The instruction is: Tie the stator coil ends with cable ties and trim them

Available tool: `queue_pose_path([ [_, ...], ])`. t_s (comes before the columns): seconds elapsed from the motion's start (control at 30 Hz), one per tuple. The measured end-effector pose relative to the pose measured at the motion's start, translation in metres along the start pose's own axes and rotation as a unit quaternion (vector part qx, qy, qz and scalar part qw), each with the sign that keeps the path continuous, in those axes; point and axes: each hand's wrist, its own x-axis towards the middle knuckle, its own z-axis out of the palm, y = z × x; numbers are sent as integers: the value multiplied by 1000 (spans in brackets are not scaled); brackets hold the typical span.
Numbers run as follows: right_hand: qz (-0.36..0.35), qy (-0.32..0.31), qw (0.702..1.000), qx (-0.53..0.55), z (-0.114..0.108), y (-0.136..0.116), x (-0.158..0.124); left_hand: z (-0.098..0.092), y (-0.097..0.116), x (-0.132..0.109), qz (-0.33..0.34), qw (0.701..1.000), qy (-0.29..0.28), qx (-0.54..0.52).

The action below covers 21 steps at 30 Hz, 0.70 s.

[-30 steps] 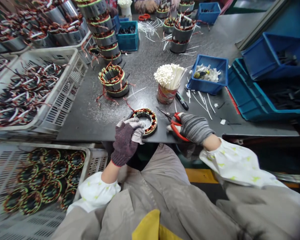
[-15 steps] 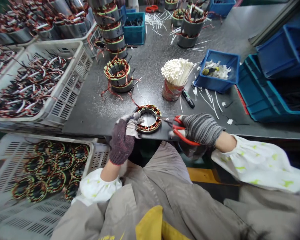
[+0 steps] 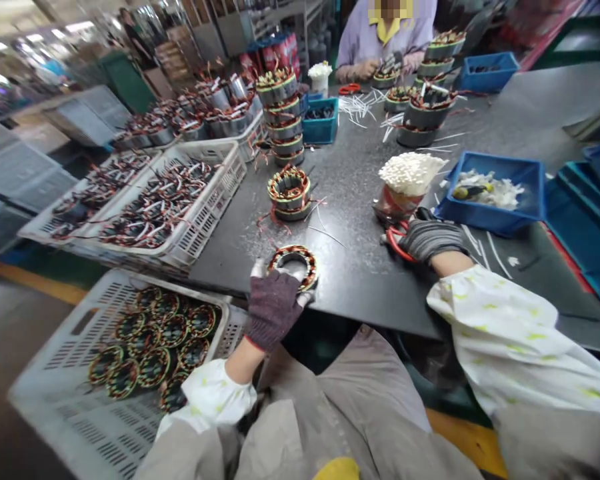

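My left hand [image 3: 275, 307], in a dark purple glove with pale fingertips, grips the near side of a copper-wound motor stator [image 3: 310, 260] at the front edge of the table. Fingers and thumb lie around its rim, and its open centre faces up. Over on the right, my right hand [image 3: 437, 240] in a grey striped glove is closed on red-handled scissors [image 3: 397, 241]. Their blades are not visible. Just beyond that hand stands a reddish cup [image 3: 397, 203] packed with thin white tubes [image 3: 411, 173]. Behind the held stator, two more stators [image 3: 289, 193] are stacked.
A blue bin [image 3: 495, 213] with white scraps stands to the right. Crates of wired stators [image 3: 200, 233] line the left, and a lower crate [image 3: 70, 373] holds several more. A tall stator stack [image 3: 286, 127] stands farther back. Across the table sits a person [image 3: 353, 47].
My right hand has moved the scissors away from the stator, toward the tube cup. My left hand has shifted to the stator's near side. The view has tilted up and swung left.
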Motion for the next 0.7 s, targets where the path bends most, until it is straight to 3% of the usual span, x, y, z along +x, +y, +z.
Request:
queue_pose_path([
  [0.1, -9, -44, 998, -33, 2, -5, -1, -2, -50, 7, -78, 996, -1, 34],
  [0.17, -40, -57, 997, -18, 6, -8, -1, -6, -78, 22, -127, 989, -37, 60],
  [0.27, -63, -59, 996, -14, 8, -7, 3, -20, -100, 56, -150, 978, -98, 111],
  [0.33, -90, -21, 995, -28, 10, -5, -3, -29, -98, 85, -123, 982, -59, 131],
  [0.43, -159, 114, 980, -36, 27, -16, -35, -29, -82, 137, -60, 992, 31, 107],
  [0.5, -205, 188, 961, 5, 51, -30, -64, -21, -71, 173, -39, 997, -16, 63],
  [0.6, -290, 221, 929, 65, 92, -45, -97, -10, -68, 212, -58, 989, -137, -4],
  [0.7, -305, 251, 914, 98, 110, -46, -104, -12, -69, 214, -87, 986, -138, -20],
])
